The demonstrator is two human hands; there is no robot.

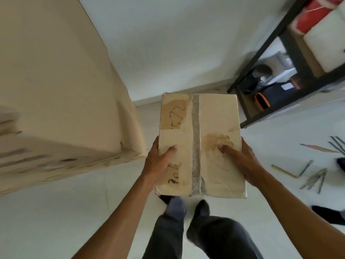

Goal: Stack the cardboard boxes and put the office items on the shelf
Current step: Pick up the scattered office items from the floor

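Large carton left, shelf right

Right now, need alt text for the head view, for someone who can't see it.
Both hands, left and right, hold a taped cardboard box above the floor, thumbs on top, over the person's legs. A bigger box stands to the left, a black shelf with items to the upper right, and pencils lie scattered on the floor at right.
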